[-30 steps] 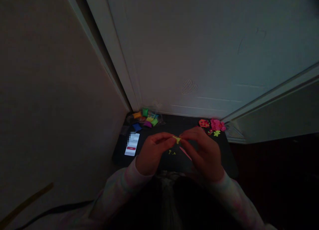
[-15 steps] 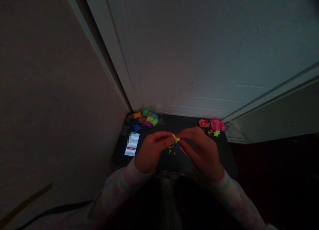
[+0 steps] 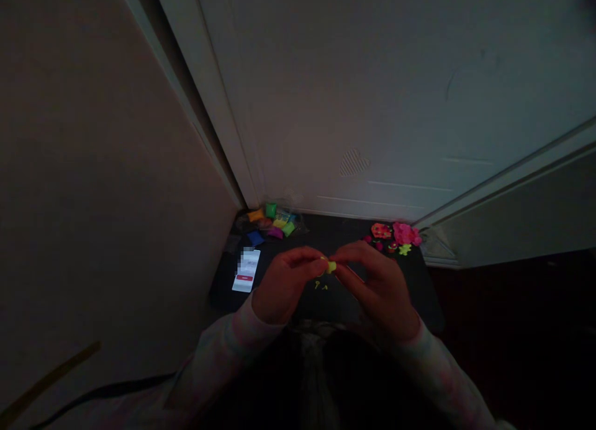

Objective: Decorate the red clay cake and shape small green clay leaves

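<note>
The scene is dim. My left hand (image 3: 285,282) and my right hand (image 3: 379,287) meet over a small black table (image 3: 326,237), fingertips pinched together on a tiny yellow-green clay piece (image 3: 330,267). Two small yellow-green bits (image 3: 321,285) lie on the table just beneath the hands. A thin pink stick (image 3: 347,286) shows under my right hand; whether that hand holds it I cannot tell. Both sleeves are pale.
A heap of coloured clay packets (image 3: 272,222) lies at the table's back left corner. A white card with a red mark (image 3: 246,270) lies left of my hands. Pink and red clay flowers (image 3: 395,234) sit at the back right. A white door stands behind.
The hands have stayed close together, shifting only slightly. The yellow-green piece now looks more compact between the fingertips.
</note>
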Demonstrator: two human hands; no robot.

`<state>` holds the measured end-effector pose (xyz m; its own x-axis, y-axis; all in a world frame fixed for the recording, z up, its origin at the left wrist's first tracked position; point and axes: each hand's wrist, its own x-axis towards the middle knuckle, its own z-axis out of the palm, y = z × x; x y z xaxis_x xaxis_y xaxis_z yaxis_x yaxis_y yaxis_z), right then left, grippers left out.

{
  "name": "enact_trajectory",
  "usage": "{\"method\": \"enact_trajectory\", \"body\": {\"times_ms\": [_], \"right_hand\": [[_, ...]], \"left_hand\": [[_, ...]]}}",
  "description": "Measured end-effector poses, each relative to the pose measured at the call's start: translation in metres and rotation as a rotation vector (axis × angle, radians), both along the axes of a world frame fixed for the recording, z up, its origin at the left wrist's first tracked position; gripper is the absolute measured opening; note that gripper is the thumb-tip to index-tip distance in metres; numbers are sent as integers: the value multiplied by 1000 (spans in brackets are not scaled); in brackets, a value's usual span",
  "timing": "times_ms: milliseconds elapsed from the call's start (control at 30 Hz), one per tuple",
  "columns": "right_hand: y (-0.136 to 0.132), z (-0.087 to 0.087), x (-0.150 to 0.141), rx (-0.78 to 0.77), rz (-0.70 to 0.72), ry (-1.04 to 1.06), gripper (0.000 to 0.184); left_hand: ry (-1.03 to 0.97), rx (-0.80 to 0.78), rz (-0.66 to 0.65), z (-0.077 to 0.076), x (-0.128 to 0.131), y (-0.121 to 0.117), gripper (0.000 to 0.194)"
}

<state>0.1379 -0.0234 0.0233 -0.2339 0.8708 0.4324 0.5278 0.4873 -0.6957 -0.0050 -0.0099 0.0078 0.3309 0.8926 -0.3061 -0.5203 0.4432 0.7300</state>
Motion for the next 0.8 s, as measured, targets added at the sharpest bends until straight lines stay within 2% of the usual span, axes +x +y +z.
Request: {"method": "enact_trajectory", "body": {"times_ms": [167,400,567,800], "right_hand": [[1,0,0,17,-20,-33,5],[1,0,-1,98,-47,-112,7],[1,-1,-2,43,-71,-74,6],[1,0,-1,67,-53,-109,5]], "left_hand": [[0,-16,2,-3,0,0,6],[183,40,7,0,-3,2,7],[133,35,-2,-1,-4,2,6],[69,-20,-8,-1,-3,2,8]]}}
